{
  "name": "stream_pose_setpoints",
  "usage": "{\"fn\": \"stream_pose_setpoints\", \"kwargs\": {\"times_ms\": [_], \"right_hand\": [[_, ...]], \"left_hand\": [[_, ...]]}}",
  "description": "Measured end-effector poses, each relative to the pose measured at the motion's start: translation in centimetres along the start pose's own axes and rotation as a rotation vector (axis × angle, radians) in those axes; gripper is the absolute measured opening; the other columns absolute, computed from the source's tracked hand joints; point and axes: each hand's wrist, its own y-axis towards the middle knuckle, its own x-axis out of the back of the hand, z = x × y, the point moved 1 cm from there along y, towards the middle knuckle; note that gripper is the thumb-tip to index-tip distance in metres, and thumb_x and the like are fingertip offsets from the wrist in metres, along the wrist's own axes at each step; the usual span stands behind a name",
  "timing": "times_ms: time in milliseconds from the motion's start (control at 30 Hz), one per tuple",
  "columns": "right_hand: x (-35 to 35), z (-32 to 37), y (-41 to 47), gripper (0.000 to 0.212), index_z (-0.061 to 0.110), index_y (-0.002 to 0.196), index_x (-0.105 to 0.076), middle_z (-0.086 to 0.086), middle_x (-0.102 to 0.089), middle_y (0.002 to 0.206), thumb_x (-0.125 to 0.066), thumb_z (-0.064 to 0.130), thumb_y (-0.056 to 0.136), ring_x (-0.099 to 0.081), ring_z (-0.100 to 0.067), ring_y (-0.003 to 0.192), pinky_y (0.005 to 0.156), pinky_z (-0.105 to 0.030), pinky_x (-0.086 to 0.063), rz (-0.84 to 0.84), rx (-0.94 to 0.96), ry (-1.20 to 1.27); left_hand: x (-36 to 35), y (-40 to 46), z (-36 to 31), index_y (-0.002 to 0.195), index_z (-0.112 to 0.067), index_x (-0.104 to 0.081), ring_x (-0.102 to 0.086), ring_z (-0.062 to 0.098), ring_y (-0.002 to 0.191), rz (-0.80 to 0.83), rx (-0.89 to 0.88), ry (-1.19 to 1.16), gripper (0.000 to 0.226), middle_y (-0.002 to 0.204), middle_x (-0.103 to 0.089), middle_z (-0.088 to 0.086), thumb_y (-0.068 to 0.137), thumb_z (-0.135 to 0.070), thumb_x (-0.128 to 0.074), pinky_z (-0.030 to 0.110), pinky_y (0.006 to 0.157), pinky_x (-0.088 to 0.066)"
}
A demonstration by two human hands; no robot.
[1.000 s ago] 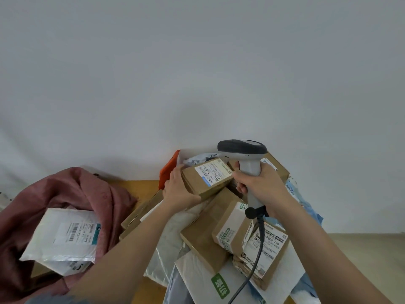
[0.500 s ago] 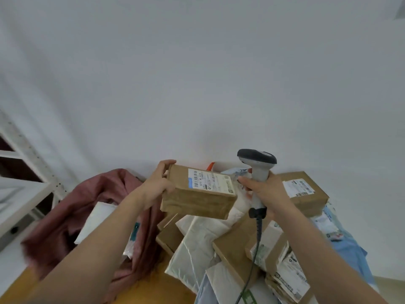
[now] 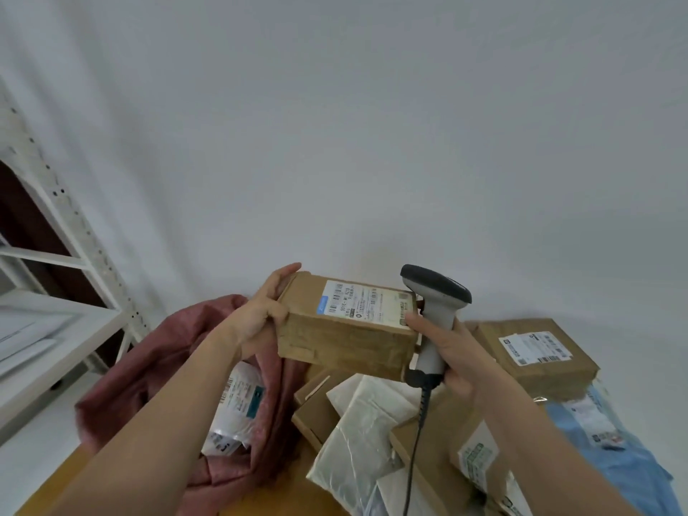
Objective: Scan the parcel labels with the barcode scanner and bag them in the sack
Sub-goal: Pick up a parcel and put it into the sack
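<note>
The box [image 3: 346, 325] is held up above the parcel pile [image 3: 376, 422], long axis running left to right, label up. The left hand [image 3: 266, 314] clamps its left end; the right hand [image 3: 443, 351], wrapped round the scanner [image 3: 433, 314], touches its right end. The sack [image 3: 178, 370] gapes below and left of the box, nearer the left hand, with a clear drop. The bench [image 3: 283, 493] edge lies beyond.

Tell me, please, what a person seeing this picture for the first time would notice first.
First, the brown cardboard box held up at the centre, white label on top, the left hand gripping its left end. At its right end, the right hand holds a grey barcode scanner. Lower left lies a pink sack with white parcels inside.
</note>
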Motion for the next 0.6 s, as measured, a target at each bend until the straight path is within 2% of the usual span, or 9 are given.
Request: {"fn": "stream_pose_setpoints", "kwargs": {"times_ms": [67, 100, 167, 233, 333, 400, 467, 533, 600], "right_hand": [[-0.2, -0.3, 0.4, 0.045, 0.016, 0.119, -0.061, -0.003, -0.076, 0.102, -0.078, 0.021, 0.077, -0.074, -0.018, 0.087, 0.066, -0.032, -0.059, -0.078, 0.038, 0.034], [-0.3, -0.3, 0.5, 0.043, 0.016, 0.119, -0.062, -0.004, -0.076, 0.104, -0.077, 0.019, 0.08, -0.074, -0.019, 0.089, 0.069, -0.037, -0.06, -0.13, 0.06, 0.058], [-0.6, -0.4, 0.8, 0.045, 0.017, 0.123, -0.059, -0.004, -0.074, 0.109, -0.077, 0.017, 0.082, -0.072, -0.023, 0.096, 0.077, -0.042, -0.06, -0.237, 0.094, 0.091], [-1.0, -0.5, 0.9, 0.048, 0.02, 0.123, -0.056, -0.002, -0.074, 0.108, -0.079, 0.019, 0.081, -0.072, -0.021, 0.096, 0.074, -0.039, -0.061, -0.292, 0.133, 0.082], [-2.0, -0.9, 0.6, 0.046, 0.022, 0.118, -0.058, 0.0, -0.075, 0.105, -0.081, 0.017, 0.078, -0.074, -0.016, 0.09, 0.064, -0.03, -0.06, -0.287, 0.203, 0.084], [-2.7, -1.3, 0.5, 0.05, 0.02, 0.12, -0.057, 0.0, -0.075, 0.107, -0.081, 0.016, 0.077, -0.073, -0.016, 0.092, 0.067, -0.03, -0.06, -0.256, 0.239, 0.093], [-3.2, -1.6, 0.3, 0.06, 0.021, 0.127, -0.054, 0.002, -0.074, 0.112, -0.082, 0.019, 0.074, -0.072, -0.016, 0.099, 0.079, -0.036, -0.061, -0.231, 0.259, 0.078], [-3.4, -1.8, 0.2, 0.065, 0.02, 0.13, -0.052, 0.001, -0.072, 0.116, -0.082, 0.02, 0.073, -0.07, -0.017, 0.103, 0.085, -0.04, -0.059, -0.216, 0.265, 0.061], [-3.3, -1.8, 0.1, 0.057, 0.016, 0.127, -0.055, -0.001, -0.073, 0.113, -0.081, 0.015, 0.076, -0.071, -0.019, 0.1, 0.081, -0.042, -0.06, -0.211, 0.251, 0.038]], "left_hand": [[0.0, 0.4, 0.1, 0.144, -0.022, -0.037, -0.058, 0.014, 0.11, -0.1, -0.026, 0.06, 0.077, 0.143, -0.046, 0.0, 0.076, 0.009, -0.055, 0.025, 0.079, -0.055], [0.0, 0.6, 0.4, 0.147, -0.023, -0.033, -0.057, 0.016, 0.112, -0.19, -0.007, 0.141, 0.068, 0.144, -0.044, 0.003, 0.088, -0.009, -0.062, 0.028, 0.085, -0.054], [-0.5, 0.7, 1.5, 0.151, -0.026, -0.024, -0.053, 0.026, 0.123, -0.269, 0.156, 0.202, 0.099, 0.146, -0.043, 0.012, 0.072, -0.052, -0.077, 0.041, 0.092, -0.051], [-2.0, 0.3, 2.7, 0.148, -0.023, -0.029, -0.058, 0.032, 0.117, -0.167, 0.302, 0.146, 0.112, 0.139, -0.051, 0.015, 0.056, -0.066, -0.077, 0.044, 0.078, -0.054], [-4.8, -0.3, 4.3, 0.132, -0.018, -0.04, -0.07, 0.025, 0.094, -0.044, 0.32, -0.07, 0.089, 0.109, -0.071, 0.007, 0.062, -0.054, -0.081, 0.042, 0.065, -0.059], [-6.5, -0.3, 5.4, 0.133, -0.018, -0.048, -0.069, 0.028, 0.104, 0.029, 0.336, -0.223, 0.076, 0.118, -0.07, 0.009, 0.069, -0.046, -0.08, 0.051, 0.081, -0.057], [-7.7, -0.3, 5.7, 0.133, -0.016, -0.049, -0.056, 0.039, 0.121, 0.024, 0.37, -0.309, 0.076, 0.133, -0.058, 0.017, 0.069, -0.041, -0.082, 0.064, 0.101, -0.041], [-8.2, -0.2, 6.0, 0.129, -0.013, -0.053, -0.053, 0.044, 0.122, -0.021, 0.353, -0.373, 0.073, 0.131, -0.058, 0.018, 0.067, -0.033, -0.086, 0.069, 0.103, -0.035], [-8.2, -0.2, 6.1, 0.126, -0.013, -0.058, -0.062, 0.044, 0.112, -0.046, 0.312, -0.438, 0.067, 0.12, -0.067, 0.017, 0.066, -0.022, -0.087, 0.068, 0.095, -0.043]]}}
